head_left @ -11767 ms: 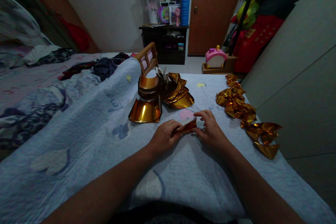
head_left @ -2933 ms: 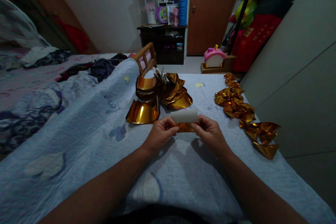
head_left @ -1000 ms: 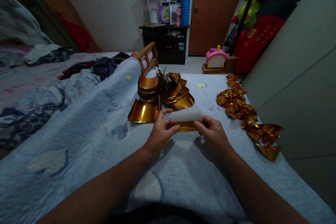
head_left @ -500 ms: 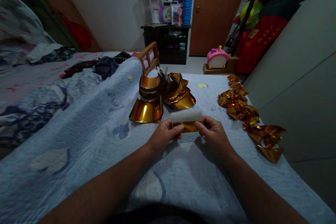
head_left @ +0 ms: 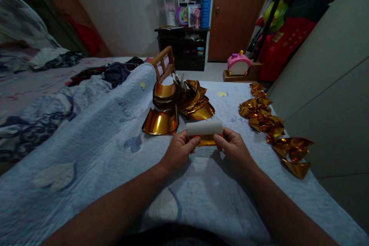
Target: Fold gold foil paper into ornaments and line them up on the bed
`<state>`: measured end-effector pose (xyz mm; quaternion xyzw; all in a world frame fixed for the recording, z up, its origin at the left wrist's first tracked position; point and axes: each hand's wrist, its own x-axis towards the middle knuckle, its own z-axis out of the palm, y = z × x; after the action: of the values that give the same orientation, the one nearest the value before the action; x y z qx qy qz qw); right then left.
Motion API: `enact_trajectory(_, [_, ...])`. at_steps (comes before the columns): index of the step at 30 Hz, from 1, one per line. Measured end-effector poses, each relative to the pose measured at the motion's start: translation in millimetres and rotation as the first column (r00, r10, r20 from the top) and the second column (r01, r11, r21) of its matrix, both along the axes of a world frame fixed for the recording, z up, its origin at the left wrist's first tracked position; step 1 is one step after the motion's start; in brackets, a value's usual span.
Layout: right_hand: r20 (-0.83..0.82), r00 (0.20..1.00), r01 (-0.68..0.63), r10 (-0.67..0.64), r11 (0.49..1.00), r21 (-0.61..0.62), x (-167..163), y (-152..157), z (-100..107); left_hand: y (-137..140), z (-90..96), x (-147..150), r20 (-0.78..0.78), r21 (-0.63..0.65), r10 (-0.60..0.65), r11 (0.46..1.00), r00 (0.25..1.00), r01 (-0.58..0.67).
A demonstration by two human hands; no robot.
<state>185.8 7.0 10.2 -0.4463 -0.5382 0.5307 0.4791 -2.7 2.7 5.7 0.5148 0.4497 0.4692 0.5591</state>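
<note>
Between my hands is a sheet of gold foil paper (head_left: 206, 140), its white back (head_left: 204, 127) curling up along the far side. My left hand (head_left: 182, 147) pinches its left end, thumb on the gold strip. The right end is pinched by my right hand (head_left: 230, 144), thumb also on the near edge. Fingers beneath the paper are partly hidden. Just beyond lies a fanned pile of curved gold foil sheets (head_left: 161, 121). To the right, several folded gold foil pieces (head_left: 265, 117) form a row along the bed's edge.
A pale blue quilt (head_left: 115, 161) covers the surface under my hands and rises in a ridge at the left. A small wooden frame (head_left: 163, 63) stands behind the foil pile. Farther off are a pink toy (head_left: 239, 64), a dark cabinet (head_left: 183, 50) and a wooden door (head_left: 236, 15).
The gold strip between my thumbs looks flatter and smoother, and its near edge is straighter. My left hand has shifted very slightly left. The foil pile and folded pieces stay put.
</note>
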Motion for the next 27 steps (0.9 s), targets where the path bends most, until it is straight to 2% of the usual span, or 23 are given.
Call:
enact_trajectory(8, [0.012, 0.999, -0.05, 0.051, 0.996, -0.069, -0.1, 0.9, -6.3, -0.9, 1.4, -0.3, -0.059, 0.043, 0.023, 0.999, 0.998, -0.02])
enact_trajectory(18, [0.031, 0.998, -0.046, 0.047, 0.998, -0.036, 0.3, 1.7, -8.1, 0.9, -3.6, -1.1, -0.031, 0.024, -0.003, 1.0, 1.0, 0.004])
enact_trajectory(23, [0.049, 0.997, -0.051, 0.055, 0.995, -0.086, 2.1, -1.0, -4.3, 3.1, -5.6, -1.5, -0.002, 0.009, -0.022, 1.0, 1.0, 0.022])
enact_trajectory(27, [0.047, 0.997, -0.05, 0.053, 0.995, -0.081, 2.9, -1.2, -3.4, 4.6, -6.6, -1.7, 0.024, 0.028, -0.001, 1.0, 1.0, 0.0])
